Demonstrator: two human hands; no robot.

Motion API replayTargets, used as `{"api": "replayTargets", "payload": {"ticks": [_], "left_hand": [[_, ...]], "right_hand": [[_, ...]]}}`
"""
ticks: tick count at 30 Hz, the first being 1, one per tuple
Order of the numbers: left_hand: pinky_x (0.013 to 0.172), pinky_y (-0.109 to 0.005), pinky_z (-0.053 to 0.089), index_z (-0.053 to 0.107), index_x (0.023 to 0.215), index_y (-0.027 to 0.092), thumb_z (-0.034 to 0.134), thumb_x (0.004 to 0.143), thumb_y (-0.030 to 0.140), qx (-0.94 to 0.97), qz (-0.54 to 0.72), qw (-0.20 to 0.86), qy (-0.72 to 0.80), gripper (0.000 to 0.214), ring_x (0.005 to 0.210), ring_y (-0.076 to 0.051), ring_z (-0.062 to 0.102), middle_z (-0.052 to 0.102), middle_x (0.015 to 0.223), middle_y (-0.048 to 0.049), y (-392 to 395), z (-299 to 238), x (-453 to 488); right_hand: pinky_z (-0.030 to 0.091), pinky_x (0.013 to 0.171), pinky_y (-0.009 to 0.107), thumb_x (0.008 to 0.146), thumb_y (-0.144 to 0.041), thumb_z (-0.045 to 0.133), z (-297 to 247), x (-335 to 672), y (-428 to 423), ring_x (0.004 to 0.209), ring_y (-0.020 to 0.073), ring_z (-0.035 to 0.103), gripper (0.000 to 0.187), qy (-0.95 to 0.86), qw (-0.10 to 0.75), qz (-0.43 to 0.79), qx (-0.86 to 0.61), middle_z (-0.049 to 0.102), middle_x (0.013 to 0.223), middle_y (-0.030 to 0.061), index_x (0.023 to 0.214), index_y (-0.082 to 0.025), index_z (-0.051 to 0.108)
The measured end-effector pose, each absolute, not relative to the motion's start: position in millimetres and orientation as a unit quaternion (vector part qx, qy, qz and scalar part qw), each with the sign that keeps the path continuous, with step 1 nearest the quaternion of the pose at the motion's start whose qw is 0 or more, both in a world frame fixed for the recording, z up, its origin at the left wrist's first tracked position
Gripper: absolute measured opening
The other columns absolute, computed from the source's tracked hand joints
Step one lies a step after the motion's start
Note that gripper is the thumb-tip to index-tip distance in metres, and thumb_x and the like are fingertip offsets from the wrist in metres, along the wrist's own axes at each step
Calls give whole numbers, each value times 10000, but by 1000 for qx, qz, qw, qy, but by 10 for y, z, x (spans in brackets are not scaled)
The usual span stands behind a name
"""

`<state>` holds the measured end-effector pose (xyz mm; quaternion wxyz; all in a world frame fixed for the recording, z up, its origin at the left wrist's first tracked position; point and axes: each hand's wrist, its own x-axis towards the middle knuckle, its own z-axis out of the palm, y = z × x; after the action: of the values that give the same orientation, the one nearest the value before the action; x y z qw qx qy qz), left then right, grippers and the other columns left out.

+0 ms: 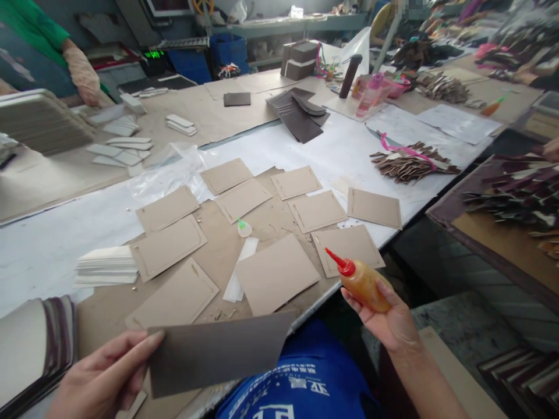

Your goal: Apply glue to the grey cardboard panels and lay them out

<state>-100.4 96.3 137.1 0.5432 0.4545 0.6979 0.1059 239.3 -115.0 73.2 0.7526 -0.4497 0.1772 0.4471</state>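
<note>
My left hand (111,372) pinches the left end of a dark grey-brown rectangular panel (218,355), held above the table's front edge. In my right hand (388,320) is a glue bottle (367,285), amber, with a red nozzle pointing up and left. Beyond the panel lies a plain beige panel (277,273) with a white strip (241,270) partly under it. Around it are several beige panels, such as one at the left (168,247) and one at the right (347,250), with thin glue-like lines near their edges. A small bottle with a green tip (244,228) rests among them.
White strips (107,267) and curved-edge pieces (37,337) are stacked at the left. Dark sheets (301,116) and a tied bundle of brown strips (410,160) lie farther back. A co-worker's gloved hand (85,73) is at upper left. A bin of strips (506,215) stands right.
</note>
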Motion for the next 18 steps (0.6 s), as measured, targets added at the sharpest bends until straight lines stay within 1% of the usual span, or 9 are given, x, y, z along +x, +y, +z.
{"api": "replayTargets", "payload": {"ticks": [2, 3, 4, 5, 6, 8, 11, 14, 18], "left_hand": [[325, -156, 210, 546, 525, 210, 726, 542, 508, 449, 107, 615, 639, 349, 319, -40, 293, 412, 332, 63, 1001, 1297, -710], [336, -148, 211, 540, 530, 192, 723, 559, 494, 436, 124, 643, 617, 354, 318, -31, 292, 393, 323, 68, 1027, 1195, -563], [329, -147, 186, 484, 482, 172, 732, 542, 487, 415, 141, 672, 597, 405, 302, -20, 279, 391, 319, 71, 1056, 1055, -422], [328, -149, 183, 463, 479, 168, 732, 537, 478, 394, 152, 698, 578, 415, 291, -19, 274, 369, 307, 79, 1086, 885, -288], [320, -150, 175, 441, 479, 168, 737, 520, 466, 374, 171, 708, 574, 422, 287, -18, 274, 379, 315, 83, 1117, 698, -165], [301, -158, 164, 404, 469, 178, 744, 442, 468, 347, 187, 703, 592, 448, 272, -21, 273, 380, 315, 88, 1168, 322, 40], [294, -150, 160, 400, 473, 179, 735, 425, 434, 338, 185, 693, 609, 424, 267, -24, 296, 398, 327, 85, 1211, -105, 229], [290, -144, 158, 403, 479, 177, 720, 452, 401, 336, 179, 681, 626, 389, 262, -29, 316, 414, 334, 77, 1222, -301, 298], [295, -150, 188, 435, 540, 173, 673, 537, 368, 344, 189, 657, 644, 308, 272, -43, 347, 454, 349, 60, 1208, -330, 309]], "right_hand": [[556, 754, 405, 604, -261, 733, 737, 2425, -1152, 847, 227, 653, 300, 177, 758, 440, -448, 707, 916, 41, 890, -208, 656], [557, 752, 404, 601, -262, 734, 739, 2438, -1149, 847, 226, 653, 307, 176, 760, 435, -449, 706, 918, 41, 893, -208, 656], [559, 750, 402, 596, -264, 736, 742, 2449, -1144, 846, 227, 653, 310, 176, 763, 428, -451, 707, 916, 42, 890, -207, 658], [560, 748, 403, 588, -266, 741, 745, 2457, -1138, 844, 229, 653, 311, 177, 764, 424, -453, 707, 911, 44, 883, -204, 659], [562, 744, 404, 581, -266, 745, 746, 2463, -1133, 841, 232, 653, 310, 180, 764, 422, -455, 708, 905, 47, 872, -201, 661], [564, 736, 407, 577, -269, 750, 744, 2469, -1126, 831, 234, 655, 296, 188, 760, 422, -457, 710, 893, 47, 852, -199, 665], [563, 739, 403, 591, -279, 742, 727, 2473, -1131, 831, 231, 655, 287, 187, 755, 424, -464, 709, 896, 46, 857, -203, 665], [556, 755, 410, 615, -288, 729, 693, 2475, -1129, 841, 230, 653, 255, 171, 751, 426, -474, 708, 901, 39, 850, -215, 662], [549, 758, 396, 654, -284, 706, 643, 2444, -1037, 854, 223, 645, 257, 140, 721, 443, -515, 697, 928, 43, 892, -209, 645]]}}
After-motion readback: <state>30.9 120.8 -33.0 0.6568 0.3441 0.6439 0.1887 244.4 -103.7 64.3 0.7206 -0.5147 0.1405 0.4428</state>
